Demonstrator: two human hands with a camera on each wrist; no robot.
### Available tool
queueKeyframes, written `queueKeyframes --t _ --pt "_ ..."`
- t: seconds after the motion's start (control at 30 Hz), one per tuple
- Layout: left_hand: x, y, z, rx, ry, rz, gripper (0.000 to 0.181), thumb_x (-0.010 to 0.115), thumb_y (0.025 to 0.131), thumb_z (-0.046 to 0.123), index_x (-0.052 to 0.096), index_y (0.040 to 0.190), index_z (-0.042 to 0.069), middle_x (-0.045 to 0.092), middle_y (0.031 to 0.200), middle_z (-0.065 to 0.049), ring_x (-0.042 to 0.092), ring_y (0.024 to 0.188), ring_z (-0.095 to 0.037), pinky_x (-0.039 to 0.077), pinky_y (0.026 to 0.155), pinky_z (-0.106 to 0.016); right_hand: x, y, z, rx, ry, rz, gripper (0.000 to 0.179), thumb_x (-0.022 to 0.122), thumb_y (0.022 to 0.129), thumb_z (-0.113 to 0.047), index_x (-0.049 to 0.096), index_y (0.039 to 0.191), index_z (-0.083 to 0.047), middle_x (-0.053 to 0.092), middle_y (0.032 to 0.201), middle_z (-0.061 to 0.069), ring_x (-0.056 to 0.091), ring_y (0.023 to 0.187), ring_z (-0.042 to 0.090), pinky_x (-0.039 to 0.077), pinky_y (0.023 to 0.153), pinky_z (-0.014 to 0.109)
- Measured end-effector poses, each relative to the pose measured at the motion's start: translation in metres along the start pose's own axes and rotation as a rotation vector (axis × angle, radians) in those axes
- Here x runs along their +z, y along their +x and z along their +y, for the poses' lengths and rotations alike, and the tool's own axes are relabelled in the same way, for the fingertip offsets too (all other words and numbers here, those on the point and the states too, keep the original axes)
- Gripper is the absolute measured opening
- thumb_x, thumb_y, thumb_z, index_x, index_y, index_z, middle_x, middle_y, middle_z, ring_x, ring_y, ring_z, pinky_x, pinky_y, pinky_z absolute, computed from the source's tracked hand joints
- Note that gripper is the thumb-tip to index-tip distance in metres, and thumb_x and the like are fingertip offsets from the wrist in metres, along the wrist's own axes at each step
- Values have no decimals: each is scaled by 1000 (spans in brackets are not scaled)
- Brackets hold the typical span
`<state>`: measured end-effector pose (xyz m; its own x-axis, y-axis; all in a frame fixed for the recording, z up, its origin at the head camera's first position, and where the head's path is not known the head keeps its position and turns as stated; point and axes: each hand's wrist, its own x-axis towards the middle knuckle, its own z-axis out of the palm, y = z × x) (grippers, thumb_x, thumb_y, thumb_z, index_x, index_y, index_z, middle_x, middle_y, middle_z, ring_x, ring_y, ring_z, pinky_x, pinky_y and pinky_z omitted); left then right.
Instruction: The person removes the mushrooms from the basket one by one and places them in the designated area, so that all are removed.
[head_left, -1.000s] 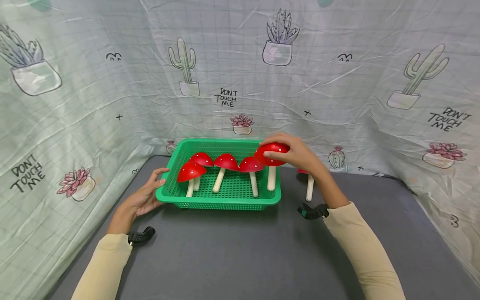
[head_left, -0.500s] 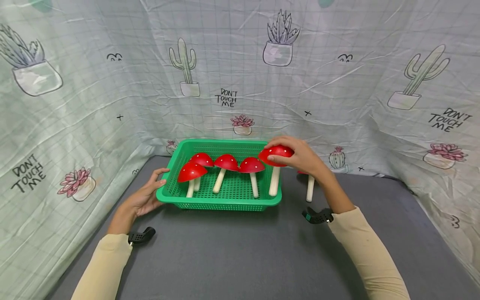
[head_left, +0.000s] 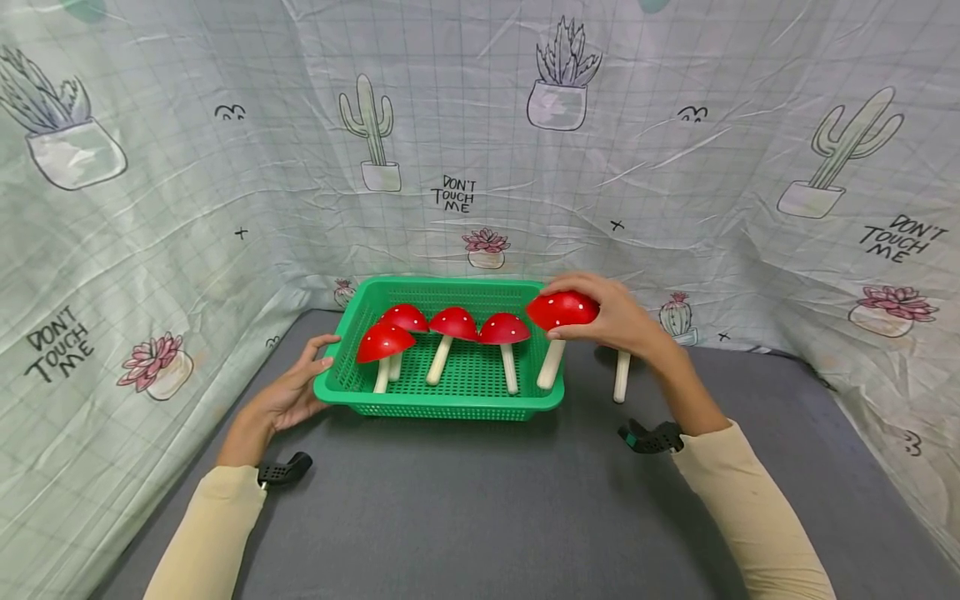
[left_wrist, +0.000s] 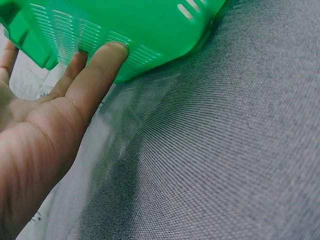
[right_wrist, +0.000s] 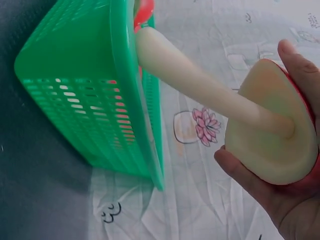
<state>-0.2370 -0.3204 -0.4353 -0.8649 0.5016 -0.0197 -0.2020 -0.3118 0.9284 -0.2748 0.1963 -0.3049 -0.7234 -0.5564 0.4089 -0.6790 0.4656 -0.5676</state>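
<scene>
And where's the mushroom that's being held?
In the head view, the held mushroom is in the right grip, at the right end of the green basket, its stem slanting down and left. The nearest mushroom inside is to its left.

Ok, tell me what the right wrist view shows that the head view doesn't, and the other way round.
Only the right wrist view shows the pale underside of the held mushroom.

Only the head view shows the left grip at the green basket, the four mushrooms inside clearly enough to count (the wrist view catches just red glimpses), and another mushroom on the table, partly hidden by the right arm.

Both show the right grip on the held mushroom's cap, the basket, the grey tabletop and the printed backdrop.
</scene>
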Motion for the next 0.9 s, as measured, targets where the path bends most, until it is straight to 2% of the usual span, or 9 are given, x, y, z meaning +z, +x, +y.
queueKeyframes --t 0.23,0.43,0.7,0.8,0.9 --pt "-1 -1 0 -4 4 8 35 33 113 15 20 139 34 46 132 -7 68 95 -19 59 82 -37 -10 -10 -1 47 -12 34 56 89 79 -21 66 130 -21 59 134 5 52 121 29 57 85 50" --pt "-1 1 0 -5 11 13 35 34 113 17 20 140 35 43 135 -9 68 97 -19 59 82 -37 -19 -19 2 38 -66 81 51 86 81 -17 67 129 -20 63 129 4 55 117 27 56 83 49" --pt "-2 2 -1 -4 6 13 35 32 113 15 21 140 36 42 135 -8 68 98 -19 59 83 -37 -31 -34 6 97 -109 107 48 81 87 -21 66 132 -23 62 134 4 54 119 28 55 84 51" --pt "-2 2 -1 -7 6 17 35 31 113 15 21 140 36 41 135 -8 68 98 -20 59 83 -37 -35 -39 6 122 -111 113 48 81 87 -22 65 132 -24 61 135 1 54 119 26 55 83 47" --pt "-3 2 -1 -8 5 15 35 29 113 15 21 140 36 42 135 -8 69 99 -20 59 83 -38 -39 -44 7 126 -120 116 50 82 86 -20 65 133 -24 61 135 0 55 119 24 55 82 38"
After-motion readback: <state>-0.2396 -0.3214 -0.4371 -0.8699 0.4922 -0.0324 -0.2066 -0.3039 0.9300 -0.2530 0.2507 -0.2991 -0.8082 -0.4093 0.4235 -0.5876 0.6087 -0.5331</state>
